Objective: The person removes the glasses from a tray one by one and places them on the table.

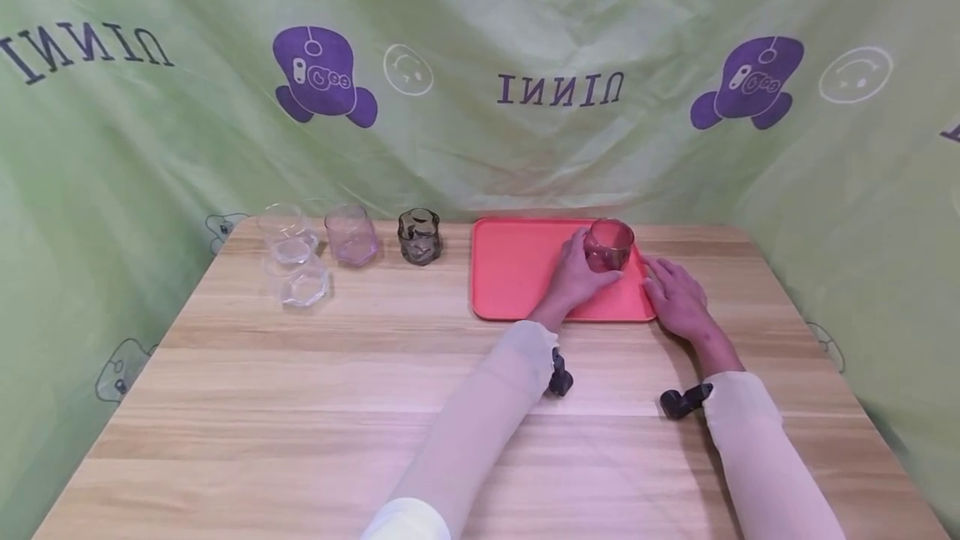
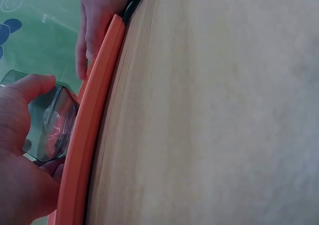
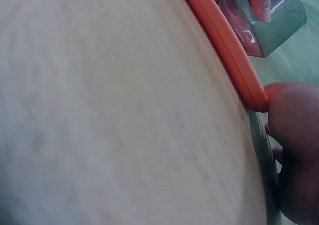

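My left hand (image 1: 574,280) grips a clear drinking glass (image 1: 609,240) at the right end of the red tray (image 1: 517,273). In the left wrist view the thumb lies across the near side of the glass (image 2: 59,123), with fingers passing beneath or behind it. The glass stands upright, on or just above the tray; the tray rim hides its base. My right hand (image 1: 681,300) rests beside the tray's right edge with its fingers extended. Its thumb (image 3: 279,90) touches the tray's near right corner in the right wrist view.
Left of the tray stands a dark grey wavy glass (image 1: 420,238). Further left are a pinkish glass (image 1: 352,238) and two clear glasses, one behind (image 1: 292,247) and one nearer (image 1: 303,283). A green printed curtain (image 1: 450,157) hangs round the wooden table (image 1: 300,407).
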Demonstrator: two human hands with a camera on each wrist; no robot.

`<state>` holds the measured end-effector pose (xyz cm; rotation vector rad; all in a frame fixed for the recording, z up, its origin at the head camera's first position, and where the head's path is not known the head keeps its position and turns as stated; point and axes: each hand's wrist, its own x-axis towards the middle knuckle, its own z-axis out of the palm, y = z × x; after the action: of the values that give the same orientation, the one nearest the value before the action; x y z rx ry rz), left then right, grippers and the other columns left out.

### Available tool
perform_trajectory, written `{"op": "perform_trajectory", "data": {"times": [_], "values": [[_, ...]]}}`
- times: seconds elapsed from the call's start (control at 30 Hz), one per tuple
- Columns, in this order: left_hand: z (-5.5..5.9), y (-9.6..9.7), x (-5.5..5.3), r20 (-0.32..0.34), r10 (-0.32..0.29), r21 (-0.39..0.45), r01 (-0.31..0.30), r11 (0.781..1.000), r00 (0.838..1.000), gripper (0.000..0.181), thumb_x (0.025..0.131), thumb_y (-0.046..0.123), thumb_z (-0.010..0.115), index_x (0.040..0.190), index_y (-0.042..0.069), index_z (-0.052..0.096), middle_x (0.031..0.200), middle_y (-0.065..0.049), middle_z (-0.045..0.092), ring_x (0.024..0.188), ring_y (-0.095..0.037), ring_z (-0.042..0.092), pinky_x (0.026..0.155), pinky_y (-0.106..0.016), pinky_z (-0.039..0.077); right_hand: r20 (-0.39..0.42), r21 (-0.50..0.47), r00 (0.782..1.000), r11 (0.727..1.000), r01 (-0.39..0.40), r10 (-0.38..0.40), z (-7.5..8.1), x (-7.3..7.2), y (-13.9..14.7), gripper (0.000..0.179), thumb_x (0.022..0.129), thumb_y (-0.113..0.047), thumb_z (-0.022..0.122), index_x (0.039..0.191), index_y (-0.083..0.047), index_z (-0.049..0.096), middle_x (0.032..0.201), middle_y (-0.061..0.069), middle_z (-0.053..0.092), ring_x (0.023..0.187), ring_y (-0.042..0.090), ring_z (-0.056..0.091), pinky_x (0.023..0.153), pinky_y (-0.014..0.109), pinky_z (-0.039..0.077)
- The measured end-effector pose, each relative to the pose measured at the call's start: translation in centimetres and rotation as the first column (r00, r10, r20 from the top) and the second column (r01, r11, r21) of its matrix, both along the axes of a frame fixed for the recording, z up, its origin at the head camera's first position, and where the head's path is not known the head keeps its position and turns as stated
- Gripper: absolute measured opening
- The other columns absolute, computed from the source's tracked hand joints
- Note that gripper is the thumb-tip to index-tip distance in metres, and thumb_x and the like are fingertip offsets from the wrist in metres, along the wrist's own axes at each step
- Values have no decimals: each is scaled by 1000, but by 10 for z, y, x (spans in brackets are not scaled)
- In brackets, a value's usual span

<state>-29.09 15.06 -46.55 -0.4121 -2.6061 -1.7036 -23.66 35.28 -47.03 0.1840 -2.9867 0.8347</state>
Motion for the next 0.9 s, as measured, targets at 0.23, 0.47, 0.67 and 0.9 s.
{"op": "perform_trajectory", "data": {"times": [0.23, 0.47, 0.67, 0.9], "values": [[0, -2, 1, -12, -42, -16, 42, 999, 999, 99, 79, 24, 92, 158, 16, 32, 145, -10, 50, 132, -22, 49, 105, -32, 46, -20, 3, 1000, 1000, -3, 3, 0, 0, -1, 53, 112, -25, 39, 159, -3, 32, 157, 34, 26, 143, 54, 22, 111, 74, 15], [3, 0, 1, 5, -43, -32, 43, 999, 999, 95, 82, 21, 89, 158, 15, 32, 144, -9, 50, 129, -21, 51, 104, -32, 48, -14, 4, 1000, 1000, 3, -3, 2, 1, 0, 53, 112, -25, 38, 160, -2, 31, 158, 35, 25, 144, 54, 21, 112, 74, 13], [1, 0, 0, 3, -32, -17, 32, 999, 999, 92, 81, 18, 90, 156, 15, 37, 139, -8, 53, 125, -20, 54, 100, -31, 49, -12, -2, 1000, 1000, 5, -5, 0, 0, -1, 54, 112, -27, 37, 159, -2, 31, 158, 35, 24, 145, 54, 20, 113, 74, 13], [2, -1, -1, 6, -24, -30, 24, 999, 1000, 94, 79, 21, 92, 155, 14, 38, 140, -9, 54, 126, -21, 53, 102, -32, 48, 4, 6, 1000, 1000, 9, -9, -1, 0, -2, 55, 112, -28, 38, 160, -3, 30, 159, 34, 23, 146, 53, 19, 113, 74, 12]]}}
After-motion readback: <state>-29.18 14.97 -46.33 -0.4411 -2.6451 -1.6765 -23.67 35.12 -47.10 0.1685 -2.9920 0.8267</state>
